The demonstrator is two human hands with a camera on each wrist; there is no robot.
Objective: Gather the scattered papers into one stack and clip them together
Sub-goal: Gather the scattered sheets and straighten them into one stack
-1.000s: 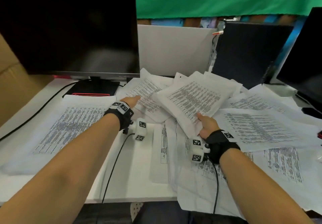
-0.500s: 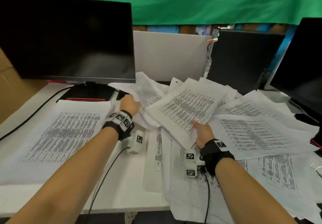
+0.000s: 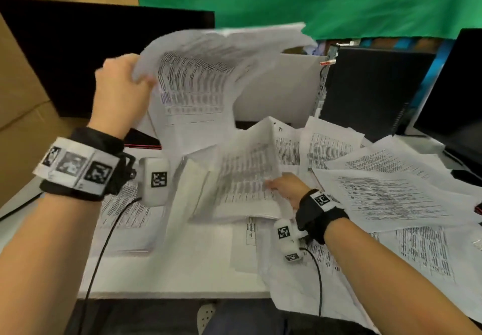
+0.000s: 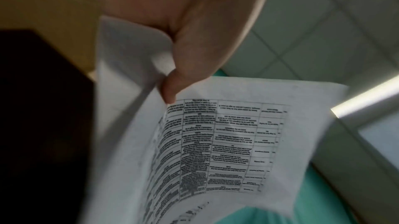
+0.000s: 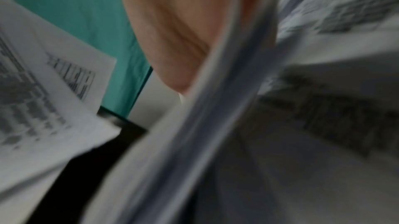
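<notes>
My left hand (image 3: 118,92) pinches raised sheets (image 3: 198,81) at ten o'clock; my right hand (image 3: 288,187) grips a thick bundle (image 3: 242,178). The limp sheets may slip from my fingers (image 4: 169,89) and scatter again.

My white desk (image 3: 167,277) lies strewn with printed papers (image 3: 391,199), two black monitors (image 3: 78,55) and a dark computer tower (image 3: 365,89) standing at its back.

Green backdrop (image 3: 313,0) behind a white desk (image 3: 169,269) with dark monitors (image 3: 78,55).
</notes>
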